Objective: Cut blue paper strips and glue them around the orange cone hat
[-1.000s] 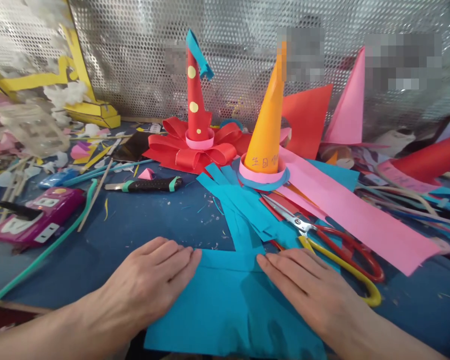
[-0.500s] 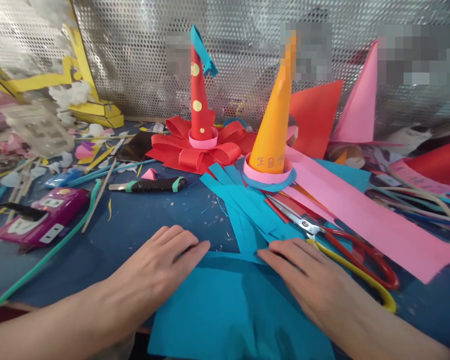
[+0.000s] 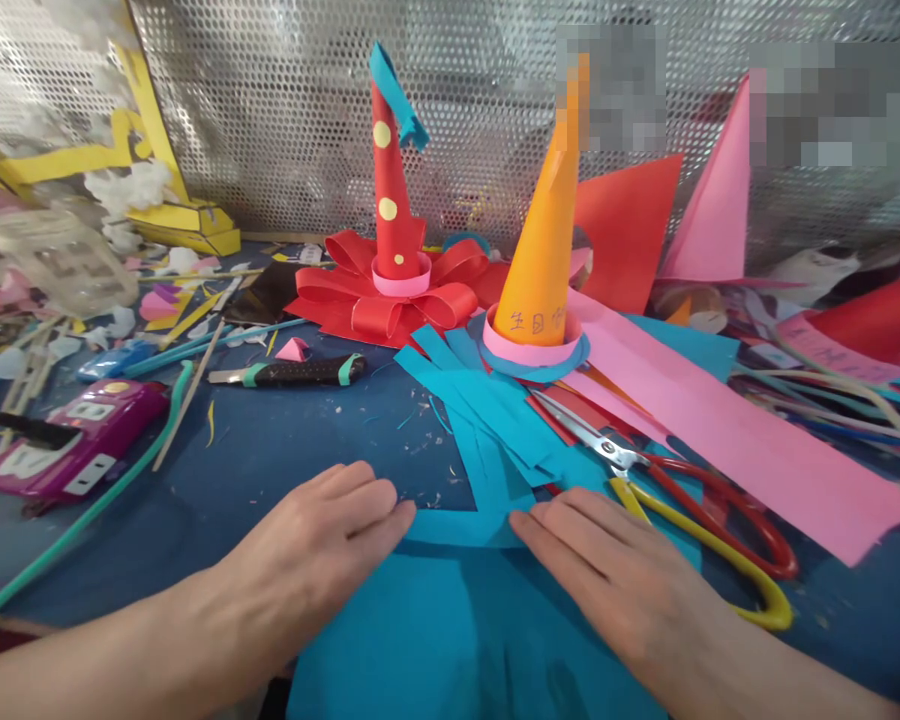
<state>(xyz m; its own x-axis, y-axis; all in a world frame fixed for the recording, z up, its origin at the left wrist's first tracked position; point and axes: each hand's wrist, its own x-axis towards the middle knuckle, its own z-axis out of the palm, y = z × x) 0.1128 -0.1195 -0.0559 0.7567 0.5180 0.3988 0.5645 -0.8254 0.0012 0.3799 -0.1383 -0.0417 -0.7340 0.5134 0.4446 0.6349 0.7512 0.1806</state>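
Observation:
A sheet of blue paper (image 3: pixel 450 630) lies in front of me, with a narrow folded band along its far edge. My left hand (image 3: pixel 330 540) has curled fingers, thumb and fingertips gripping that band at its left end. At the right end, my right hand (image 3: pixel 615 560) holds the same band, its fingers together and bent over the paper. Both sets of fingertips partly cover the fold. Just beyond the band lie loose blue paper strips (image 3: pixel 487 410). Large scissors (image 3: pixel 615 455) with red and yellow handles rest beside my right hand, blades partly apart.
A red dotted cone hat (image 3: pixel 394 190) and an orange cone hat (image 3: pixel 540 250) stand at the back. A utility knife (image 3: pixel 292 372), a purple power strip (image 3: pixel 82 440) and a green cord (image 3: pixel 120 500) are on the left. Pink paper (image 3: pixel 720 420) extends rightward.
The folded band at the blue paper's far edge shows wider and flatter now. My hands keep hold of it, with only small shifts. The camera view has turned slightly.

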